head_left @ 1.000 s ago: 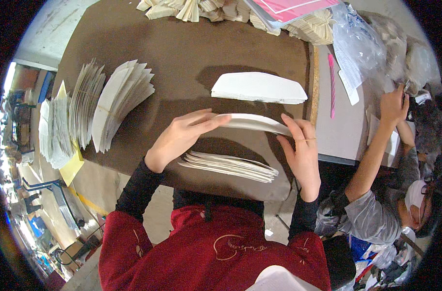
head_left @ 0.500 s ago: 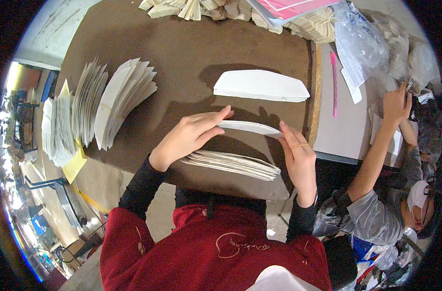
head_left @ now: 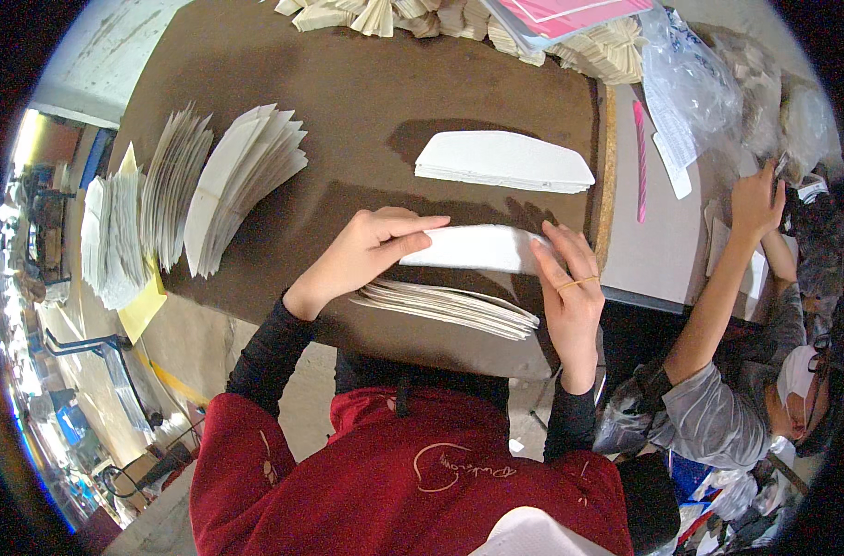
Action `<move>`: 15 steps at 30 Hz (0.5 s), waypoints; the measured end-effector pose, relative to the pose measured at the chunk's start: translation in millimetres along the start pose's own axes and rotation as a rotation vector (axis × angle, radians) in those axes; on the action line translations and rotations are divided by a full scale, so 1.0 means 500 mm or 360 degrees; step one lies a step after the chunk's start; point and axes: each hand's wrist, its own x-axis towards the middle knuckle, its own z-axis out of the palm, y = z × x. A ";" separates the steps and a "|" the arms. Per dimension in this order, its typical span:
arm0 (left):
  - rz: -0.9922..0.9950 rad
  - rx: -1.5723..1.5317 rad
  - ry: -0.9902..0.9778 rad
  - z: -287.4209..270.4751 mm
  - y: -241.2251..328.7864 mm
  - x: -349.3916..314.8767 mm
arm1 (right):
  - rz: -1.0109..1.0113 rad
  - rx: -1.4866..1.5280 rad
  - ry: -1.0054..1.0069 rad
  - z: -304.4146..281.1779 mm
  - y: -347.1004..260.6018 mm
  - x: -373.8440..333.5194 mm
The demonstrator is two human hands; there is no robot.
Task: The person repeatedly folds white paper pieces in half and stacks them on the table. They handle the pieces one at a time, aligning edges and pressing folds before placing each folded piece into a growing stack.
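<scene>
Between my two hands I hold a white curved strip (head_left: pixel 482 248), which could be paper or fabric, above the brown table. My left hand (head_left: pixel 361 255) pinches its left end between thumb and fingers. At the other end, the thumb and fingers of my right hand (head_left: pixel 572 283) grip it. Just nearer to me lies a stack of similar cream strips (head_left: pixel 450 308), seen edge-on. Beyond my hands, a neat stack of white curved pieces (head_left: pixel 505 162) rests flat.
Fanned stacks of white pieces (head_left: pixel 241 185) stand at the table's left edge, beside a yellow sheet (head_left: pixel 142 310). Cream bundles (head_left: pixel 422 18) and a pink folder (head_left: pixel 556 17) line the far edge. A pink twisted stick (head_left: pixel 640 162) lies right. A co-worker's hand (head_left: pixel 757 199) works there.
The strip between my hands has tilted so its broad white face now shows instead of its narrow edge. My left fingers have lowered onto its end.
</scene>
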 end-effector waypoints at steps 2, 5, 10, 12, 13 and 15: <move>-0.0202 -0.0219 -0.0003 -0.006 0.005 -0.003 | -0.0027 -0.0009 0.0004 -0.003 -0.002 0.001; -0.0200 -0.0489 0.0041 -0.011 0.009 -0.005 | 0.0204 0.0235 -0.0011 -0.005 -0.017 0.006; -0.0046 -0.0297 0.0130 -0.008 0.006 -0.002 | 0.0581 0.0337 0.0057 -0.001 -0.036 0.021; 0.0028 0.0020 0.0191 -0.005 0.004 0.001 | 0.0597 0.0384 0.0066 -0.001 -0.032 0.023; 0.0145 0.0186 0.0207 -0.004 0.003 0.002 | 0.0615 0.0410 0.0070 -0.001 -0.029 0.022; 0.0373 0.0517 0.0242 -0.002 0.002 0.007 | 0.0426 0.0315 0.0106 0.001 -0.021 0.018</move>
